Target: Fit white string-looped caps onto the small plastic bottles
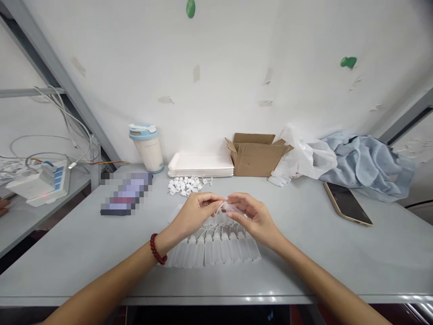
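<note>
Left hand [193,211] and right hand [256,217] angled inward, fingertips pinching small translucent bottle [232,208] between them

On the bench [338,271] we have a front row of bottles [218,253] near the edge, with a back row [221,220] behind it. Our left hand [196,210] and right hand [259,221] hang above that back row — one bottle [233,208] between them. Behind the left hand we find caps [186,184], then trays [201,164] before the wall [237,99]. Left of the trays stands a cup [149,151], with a device [130,194] before it. To the trays' right we see, in order, a carton [253,160], a bag [301,155] and a cloth [368,162]; before the cloth lies a phone [348,204]. Left of the bench — on a second bench [37,223] — we spot a power strip [61,180] with cables [13,166] about it.
</note>
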`<action>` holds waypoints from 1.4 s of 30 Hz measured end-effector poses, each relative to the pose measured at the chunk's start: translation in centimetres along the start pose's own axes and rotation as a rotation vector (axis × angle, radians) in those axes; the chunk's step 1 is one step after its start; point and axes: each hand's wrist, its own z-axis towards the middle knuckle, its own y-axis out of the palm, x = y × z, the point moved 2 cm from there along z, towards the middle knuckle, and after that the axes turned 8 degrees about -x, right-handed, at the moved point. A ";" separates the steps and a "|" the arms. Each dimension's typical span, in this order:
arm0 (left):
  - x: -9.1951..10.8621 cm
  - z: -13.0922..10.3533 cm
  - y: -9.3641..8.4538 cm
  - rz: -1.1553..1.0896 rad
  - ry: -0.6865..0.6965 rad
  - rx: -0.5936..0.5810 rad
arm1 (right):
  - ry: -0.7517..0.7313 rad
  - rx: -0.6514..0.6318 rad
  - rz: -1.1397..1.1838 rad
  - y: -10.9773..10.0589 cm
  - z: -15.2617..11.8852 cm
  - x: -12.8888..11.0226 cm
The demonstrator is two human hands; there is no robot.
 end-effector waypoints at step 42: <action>-0.2 -0.2 0.2 0.220 0.080 -0.081 | -0.170 -0.018 -0.236 0.1 -0.1 0.1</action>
